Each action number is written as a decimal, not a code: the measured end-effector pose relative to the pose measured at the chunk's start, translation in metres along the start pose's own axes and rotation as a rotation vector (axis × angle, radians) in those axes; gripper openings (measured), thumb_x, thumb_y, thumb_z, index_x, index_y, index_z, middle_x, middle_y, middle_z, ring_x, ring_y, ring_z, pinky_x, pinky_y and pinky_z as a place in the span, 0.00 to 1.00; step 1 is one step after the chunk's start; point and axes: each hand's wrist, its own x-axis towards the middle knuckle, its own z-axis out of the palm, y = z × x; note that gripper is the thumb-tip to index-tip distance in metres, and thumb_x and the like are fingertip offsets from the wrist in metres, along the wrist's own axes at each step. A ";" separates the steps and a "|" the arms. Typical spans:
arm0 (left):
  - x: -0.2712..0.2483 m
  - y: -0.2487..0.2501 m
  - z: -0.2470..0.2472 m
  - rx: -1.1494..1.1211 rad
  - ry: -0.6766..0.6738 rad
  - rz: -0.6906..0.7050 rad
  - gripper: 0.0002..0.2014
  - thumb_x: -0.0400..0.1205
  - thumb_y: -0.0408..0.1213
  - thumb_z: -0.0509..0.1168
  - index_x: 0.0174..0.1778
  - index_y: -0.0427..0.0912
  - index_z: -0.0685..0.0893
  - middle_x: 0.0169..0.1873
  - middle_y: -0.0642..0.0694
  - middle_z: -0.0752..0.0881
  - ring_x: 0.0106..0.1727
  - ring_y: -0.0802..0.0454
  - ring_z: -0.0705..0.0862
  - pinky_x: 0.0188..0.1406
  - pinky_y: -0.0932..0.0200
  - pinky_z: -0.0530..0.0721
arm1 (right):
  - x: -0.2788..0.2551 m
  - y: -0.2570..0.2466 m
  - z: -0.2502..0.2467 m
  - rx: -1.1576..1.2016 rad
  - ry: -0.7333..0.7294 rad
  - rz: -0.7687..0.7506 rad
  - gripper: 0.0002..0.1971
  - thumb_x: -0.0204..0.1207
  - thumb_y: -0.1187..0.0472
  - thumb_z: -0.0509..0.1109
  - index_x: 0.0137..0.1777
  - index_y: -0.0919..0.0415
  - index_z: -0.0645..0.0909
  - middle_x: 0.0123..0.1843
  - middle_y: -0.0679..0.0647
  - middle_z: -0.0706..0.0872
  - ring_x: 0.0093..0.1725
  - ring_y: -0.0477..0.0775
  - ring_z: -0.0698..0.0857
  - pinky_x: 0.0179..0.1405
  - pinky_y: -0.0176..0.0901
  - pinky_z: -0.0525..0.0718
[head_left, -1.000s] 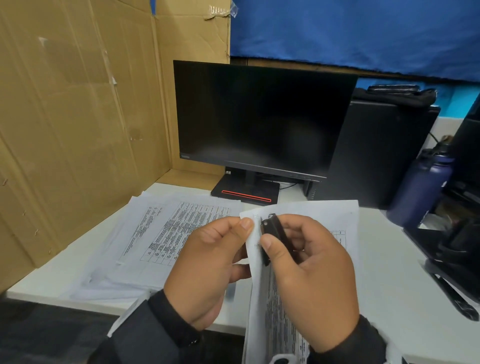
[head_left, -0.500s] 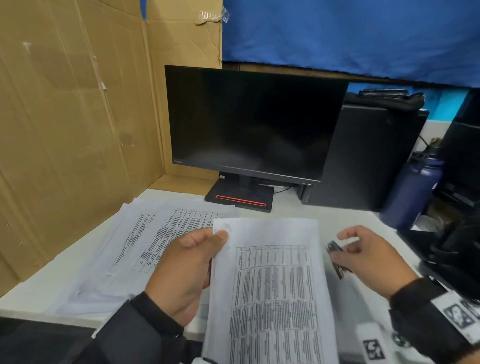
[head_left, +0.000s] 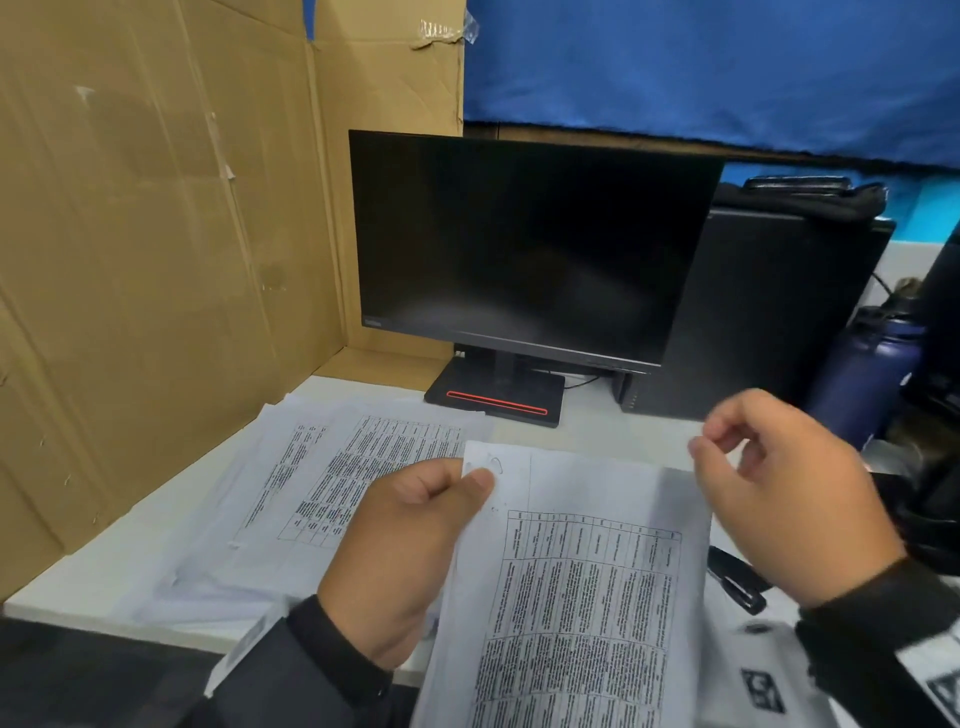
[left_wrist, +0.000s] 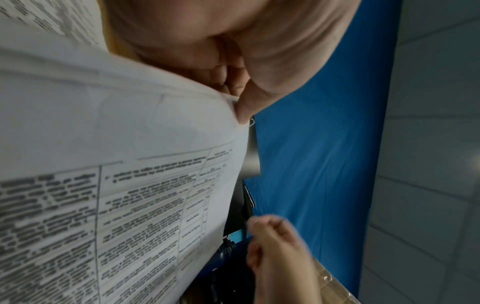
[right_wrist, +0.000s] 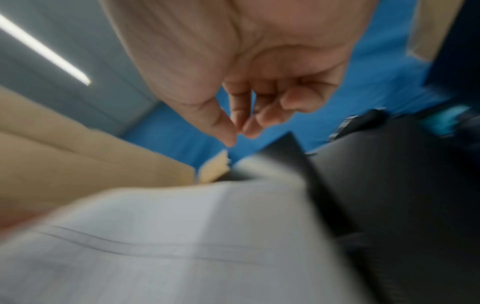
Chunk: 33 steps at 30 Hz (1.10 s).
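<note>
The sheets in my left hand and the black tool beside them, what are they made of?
Sheets: thin matte white paper, printed tables, curving where the left hand pinches it. Black tool: likely plastic, slightly glossy; too small to be sure.

Nothing here reads outright. The sheets (head_left: 582, 597) held up in front of the monitor (head_left: 524, 244) carry a printed table of fine black type, too blurred to make out. So do the papers (head_left: 363, 467) lying flat before its left half. A small logo (head_left: 371, 322) on the monitor's lower left bezel is too tiny to read. Further forward and to the monitor's right, a wrist band (head_left: 763, 696) shows black-and-white square code marks.
</note>
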 end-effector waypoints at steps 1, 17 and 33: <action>0.000 0.000 0.001 0.014 -0.007 0.010 0.32 0.74 0.54 0.76 0.51 0.22 0.82 0.42 0.23 0.86 0.43 0.41 0.79 0.50 0.42 0.81 | -0.010 -0.027 -0.003 0.054 0.059 -0.123 0.08 0.74 0.61 0.75 0.41 0.49 0.78 0.37 0.43 0.82 0.35 0.46 0.79 0.35 0.40 0.75; -0.012 0.009 0.002 0.104 -0.171 0.148 0.12 0.84 0.38 0.73 0.35 0.41 0.91 0.29 0.46 0.82 0.35 0.51 0.75 0.43 0.49 0.75 | -0.036 -0.088 0.036 0.194 -0.152 -0.250 0.04 0.72 0.52 0.67 0.37 0.45 0.75 0.34 0.40 0.77 0.36 0.44 0.80 0.31 0.40 0.80; 0.012 0.036 -0.041 -0.054 0.187 0.194 0.13 0.80 0.48 0.72 0.43 0.41 0.91 0.45 0.29 0.90 0.48 0.40 0.83 0.57 0.39 0.82 | -0.052 -0.068 0.021 0.731 -0.392 0.087 0.04 0.65 0.65 0.68 0.33 0.57 0.76 0.35 0.58 0.86 0.30 0.60 0.82 0.31 0.56 0.83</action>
